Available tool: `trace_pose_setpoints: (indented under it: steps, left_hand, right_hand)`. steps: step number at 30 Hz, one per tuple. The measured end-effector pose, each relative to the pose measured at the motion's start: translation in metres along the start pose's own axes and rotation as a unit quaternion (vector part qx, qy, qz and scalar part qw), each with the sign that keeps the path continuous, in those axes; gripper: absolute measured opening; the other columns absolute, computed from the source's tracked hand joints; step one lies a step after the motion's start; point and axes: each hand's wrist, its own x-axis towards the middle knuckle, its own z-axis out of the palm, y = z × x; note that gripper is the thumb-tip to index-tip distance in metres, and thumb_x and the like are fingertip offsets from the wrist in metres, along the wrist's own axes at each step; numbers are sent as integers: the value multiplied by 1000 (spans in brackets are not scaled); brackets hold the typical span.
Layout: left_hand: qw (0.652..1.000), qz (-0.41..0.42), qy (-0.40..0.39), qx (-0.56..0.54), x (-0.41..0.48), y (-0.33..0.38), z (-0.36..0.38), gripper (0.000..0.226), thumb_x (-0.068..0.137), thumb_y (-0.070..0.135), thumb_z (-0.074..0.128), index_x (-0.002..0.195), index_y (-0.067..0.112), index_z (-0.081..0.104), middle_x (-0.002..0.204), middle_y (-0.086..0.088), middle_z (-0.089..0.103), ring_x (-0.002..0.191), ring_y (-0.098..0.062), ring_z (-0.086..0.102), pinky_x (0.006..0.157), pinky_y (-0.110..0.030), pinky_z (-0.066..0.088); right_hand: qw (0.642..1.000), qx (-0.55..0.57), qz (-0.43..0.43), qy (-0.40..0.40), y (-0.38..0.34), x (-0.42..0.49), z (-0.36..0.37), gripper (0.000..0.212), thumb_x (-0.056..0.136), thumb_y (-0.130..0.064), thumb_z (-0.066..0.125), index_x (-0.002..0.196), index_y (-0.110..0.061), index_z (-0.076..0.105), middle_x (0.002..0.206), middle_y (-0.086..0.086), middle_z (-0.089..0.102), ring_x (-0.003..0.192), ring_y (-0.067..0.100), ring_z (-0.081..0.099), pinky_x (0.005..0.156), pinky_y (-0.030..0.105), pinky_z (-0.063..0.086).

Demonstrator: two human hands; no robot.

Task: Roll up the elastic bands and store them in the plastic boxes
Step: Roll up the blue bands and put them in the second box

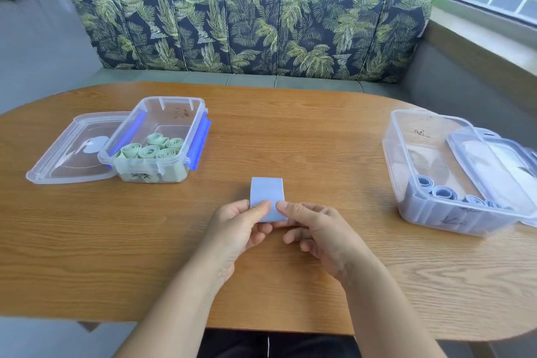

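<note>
Blue elastic band (266, 192), its near end pinched in the grip of left hand (241, 229) and right hand (316, 229), extends over the surface (290, 131), seemingly to start a tight roll.

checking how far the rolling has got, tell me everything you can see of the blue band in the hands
The blue band is a pale, matte, cloth-like strip, flat and smooth, with a straight far edge. It points away from the person over the middle of the wooden table. The left hand and right hand pinch its near end, thumbs on top. Any rolled part is hidden under the fingers.
</note>
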Motion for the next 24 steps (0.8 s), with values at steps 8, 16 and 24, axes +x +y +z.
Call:
trace_pose_setpoints:
  steps: [8, 16, 24]
  left_hand:
    - [998, 24, 29, 45, -1, -2, 5, 25, 88, 35, 67, 77, 14, 75, 67, -1, 67, 54, -5, 56, 57, -18, 46]
    - [997, 1, -71, 23, -4, 6, -1, 11, 88, 24, 66, 95, 19, 73, 93, 1, 74, 80, -6, 62, 62, -17, 45]
    - [997, 18, -79, 5, -4, 3, -5, 18, 90, 13, 64, 106, 12, 71, 101, -12, 72, 80, -9, 61, 56, -13, 46]
  right_hand:
    - [999, 49, -5, -4, 4, 2, -8, 9, 80, -15, 74, 88, -10, 74, 77, 8, 59, 56, 9, 47, 46, 16, 35]
    - [997, 78, -8, 8, 2, -2, -8, 12, 85, -6, 68, 73, -8, 70, 56, 0, 55, 48, 8, 46, 42, 16, 34]
    - [999, 47, 3, 0, 0, 1, -6, 13, 87, -18, 69, 86, -5, 71, 72, 9, 67, 46, 9, 49, 41, 17, 34]
